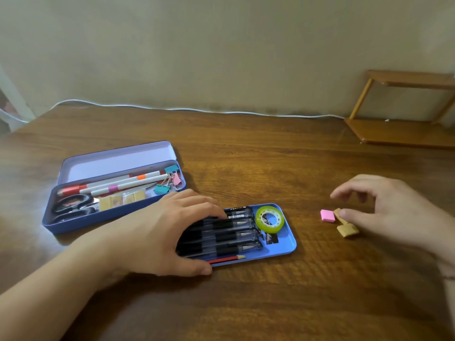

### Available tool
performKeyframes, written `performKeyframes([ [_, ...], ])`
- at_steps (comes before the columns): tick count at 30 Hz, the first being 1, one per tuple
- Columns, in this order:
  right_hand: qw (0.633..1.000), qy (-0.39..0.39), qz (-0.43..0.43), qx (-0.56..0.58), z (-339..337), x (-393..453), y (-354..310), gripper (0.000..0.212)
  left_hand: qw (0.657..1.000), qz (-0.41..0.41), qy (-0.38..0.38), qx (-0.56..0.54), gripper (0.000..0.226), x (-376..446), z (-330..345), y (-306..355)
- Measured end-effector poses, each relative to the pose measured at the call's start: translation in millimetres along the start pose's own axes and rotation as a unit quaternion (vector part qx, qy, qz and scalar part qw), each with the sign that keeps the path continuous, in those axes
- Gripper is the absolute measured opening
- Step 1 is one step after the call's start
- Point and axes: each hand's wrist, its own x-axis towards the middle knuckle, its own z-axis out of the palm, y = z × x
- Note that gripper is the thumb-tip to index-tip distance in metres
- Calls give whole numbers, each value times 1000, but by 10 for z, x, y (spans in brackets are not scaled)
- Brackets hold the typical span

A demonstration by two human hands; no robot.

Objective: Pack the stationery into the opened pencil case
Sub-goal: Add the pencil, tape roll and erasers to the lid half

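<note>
Lying open at centre left of the frame, the purple tin pencil case (81,217) holds scissors (71,205), white markers (128,184), binder clips (170,180) and tan erasers (121,199). Lower centre, a blue tray (286,244) carries black pens (229,236), a red pencil (225,259) and green tape (269,219); the left hand (162,232) lies flat, fingers spread over the pens. At right, the right hand (384,210) hovers with loosely curled open fingers over a pink eraser (327,215) and tan ones (347,230).

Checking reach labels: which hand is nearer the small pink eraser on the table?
Right. The right hand hovers just right of the small pink eraser; the left hand rests on the blue tray, well to its left.
</note>
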Motion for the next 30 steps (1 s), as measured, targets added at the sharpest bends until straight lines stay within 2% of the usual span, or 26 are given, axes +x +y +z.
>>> performKeyframes([
  [6,998,-45,39,-14,49,50,-15,27,1000,6,16,0,73,5,27,-10],
  [9,998,-52,38,-19,91,78,-66,19,1000,6,13,-4,73,-2,32,-31],
  [12,998,-57,17,-12,139,85,-115,15,1000,2,7,-8,73,2,38,-27],
  [16,996,-69,-50,13,198,84,-205,35,1000,0,6,-10,73,8,48,-40],
  [19,993,-93,-64,21,216,69,-244,26,1000,2,6,-7,73,5,49,-44],
  [22,998,-44,-44,13,280,104,-296,13,1000,0,1,-3,74,2,44,-52],
  [25,999,1,-41,-6,300,96,-308,19,1000,3,4,-1,74,1,46,-50],
  [30,997,-28,-64,10,266,40,-393,28,1000,2,2,1,74,5,41,-48],
])
